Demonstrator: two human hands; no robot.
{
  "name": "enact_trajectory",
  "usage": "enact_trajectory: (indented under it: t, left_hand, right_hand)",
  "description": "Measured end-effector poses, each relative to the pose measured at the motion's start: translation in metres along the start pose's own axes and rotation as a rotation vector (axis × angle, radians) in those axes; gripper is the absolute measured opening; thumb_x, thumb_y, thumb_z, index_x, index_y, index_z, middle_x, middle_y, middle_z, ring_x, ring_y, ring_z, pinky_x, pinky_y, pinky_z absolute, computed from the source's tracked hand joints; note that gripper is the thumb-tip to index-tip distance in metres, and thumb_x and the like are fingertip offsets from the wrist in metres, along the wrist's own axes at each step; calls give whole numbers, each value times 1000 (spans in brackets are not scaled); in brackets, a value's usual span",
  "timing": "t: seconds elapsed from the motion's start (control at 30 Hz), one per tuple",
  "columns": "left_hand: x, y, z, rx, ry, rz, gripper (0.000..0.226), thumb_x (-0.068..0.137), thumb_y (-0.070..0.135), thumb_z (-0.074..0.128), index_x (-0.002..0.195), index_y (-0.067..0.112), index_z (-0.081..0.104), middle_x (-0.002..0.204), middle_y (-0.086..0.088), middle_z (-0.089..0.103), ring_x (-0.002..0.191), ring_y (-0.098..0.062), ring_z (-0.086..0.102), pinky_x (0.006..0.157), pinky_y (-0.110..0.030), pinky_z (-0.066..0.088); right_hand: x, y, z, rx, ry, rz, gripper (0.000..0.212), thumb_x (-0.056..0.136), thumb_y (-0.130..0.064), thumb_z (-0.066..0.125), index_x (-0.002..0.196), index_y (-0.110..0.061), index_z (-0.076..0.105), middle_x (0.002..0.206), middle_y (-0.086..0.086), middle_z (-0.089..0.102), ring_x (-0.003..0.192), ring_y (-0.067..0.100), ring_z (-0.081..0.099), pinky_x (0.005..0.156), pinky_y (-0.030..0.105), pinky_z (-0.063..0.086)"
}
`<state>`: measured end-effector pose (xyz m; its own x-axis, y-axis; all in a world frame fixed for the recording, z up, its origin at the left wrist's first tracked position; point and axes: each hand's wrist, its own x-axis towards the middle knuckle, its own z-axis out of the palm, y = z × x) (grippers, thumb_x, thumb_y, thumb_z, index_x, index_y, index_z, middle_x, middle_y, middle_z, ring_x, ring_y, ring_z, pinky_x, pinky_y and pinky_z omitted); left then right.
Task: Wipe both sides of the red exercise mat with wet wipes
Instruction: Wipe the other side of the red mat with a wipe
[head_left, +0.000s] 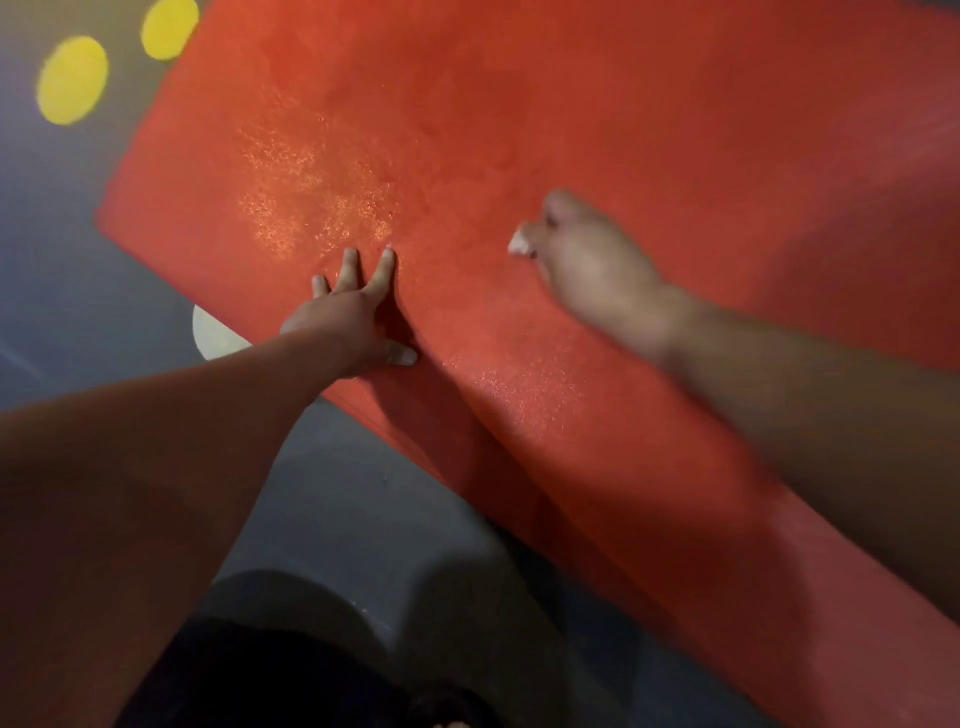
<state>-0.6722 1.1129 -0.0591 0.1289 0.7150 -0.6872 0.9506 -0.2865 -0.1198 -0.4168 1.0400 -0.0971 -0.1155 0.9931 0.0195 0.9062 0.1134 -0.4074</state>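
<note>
Red exercise mat (519, 130) lies on the grey floor (62, 270); the left hand (353, 317) presses flat to pin it while the blurred right hand (587, 260) clutches a wet wipe (519, 243) for scrubbing.

We've got the red exercise mat (519, 130) spread flat on the floor (62, 260), running diagonally from upper left to lower right. Its grainy surface glistens in wet patches near the left end and again by the near edge, where a darker band runs along it. The wet wipe (519, 243) shows only as a small, blurred white scrap, bunched in our right hand (587, 260) over the mat's middle.
</note>
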Motion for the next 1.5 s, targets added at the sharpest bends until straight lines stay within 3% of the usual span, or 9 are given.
enact_trajectory:
  t: [0.13, 0.23, 0.33, 0.57, 0.83, 0.93, 1.1, 1.33, 1.5]
  left_hand:
    - [-2, -8, -17, 15, -69, 57, 135, 71, 49, 88, 156, 45, -16, 167, -1, -24, 153, -44, -1, 120, -58, 23]
    - [-1, -20, -23, 92, -26, 99, 139, 67, 38, 93, 160, 36, -10, 169, -5, -17, 154, -41, 12, 119, -54, 29]
    - [-2, -25, -9, 60, 1, 11, 136, 73, 35, 90, 158, 40, -16, 168, 3, -22, 154, -42, -3, 120, -63, 21]
    - [4, -36, -7, -37, -14, 33, 134, 73, 29, 90, 156, 47, -15, 167, 7, -24, 153, -43, -9, 120, -62, 17]
    - [10, -53, 6, -64, 33, 79, 133, 73, 36, 89, 153, 54, -16, 166, 12, -23, 153, -41, -13, 121, -61, 14]
    - [10, -53, 6, -86, 49, 76, 137, 72, 36, 89, 157, 44, -18, 166, 15, -23, 154, -35, -14, 121, -58, 15]
    - [11, -55, 7, -91, 67, 60, 142, 69, 39, 91, 158, 33, -20, 165, 15, -25, 155, -30, -13, 121, -58, 19]
    - [14, -59, 6, -68, 47, 64, 143, 67, 44, 91, 158, 35, -19, 166, 9, -26, 155, -29, -13, 121, -55, 20]
    - [19, -67, -8, -29, -8, 118, 134, 73, 44, 87, 159, 36, -15, 167, 7, -22, 156, -29, -7, 123, -53, 19]
  right_hand:
    - [11, -3, -5, 23, 48, 206, 30, 92, -7, 51, 119, -10, 65, 117, 19, 52, 103, 40, 57, 86, 43, 50]
    - [-18, -59, 11, 78, -79, -91, 22, 91, -6, 55, 111, -7, 65, 103, 16, 52, 88, 37, 58, 67, 39, 41]
    - [-31, -68, 17, 73, -202, -356, 21, 93, -11, 55, 112, -7, 65, 97, 13, 50, 84, 31, 55, 63, 35, 31]
    - [29, -9, 11, 40, 73, 140, 30, 90, -3, 52, 113, -12, 69, 111, 19, 54, 95, 39, 61, 83, 43, 52]
    - [-18, -98, 21, 27, -258, -593, 42, 94, -26, 27, 105, -6, 63, 96, 9, 47, 81, 22, 41, 61, 35, 23]
    - [10, -61, 21, 17, -121, -407, 42, 94, -34, 35, 112, -13, 66, 99, 11, 49, 83, 27, 50, 66, 38, 33]
    - [48, -30, 21, 42, 49, 119, 29, 91, -4, 51, 112, -12, 70, 111, 19, 54, 95, 38, 59, 82, 39, 45]
    - [-10, -120, 35, 84, -280, -507, 18, 99, -23, 51, 100, -8, 60, 93, 6, 45, 84, 27, 51, 63, 36, 25]
    - [46, -62, 24, -1, -69, -178, 21, 95, -10, 54, 110, -8, 68, 107, 18, 52, 92, 38, 57, 70, 42, 37]
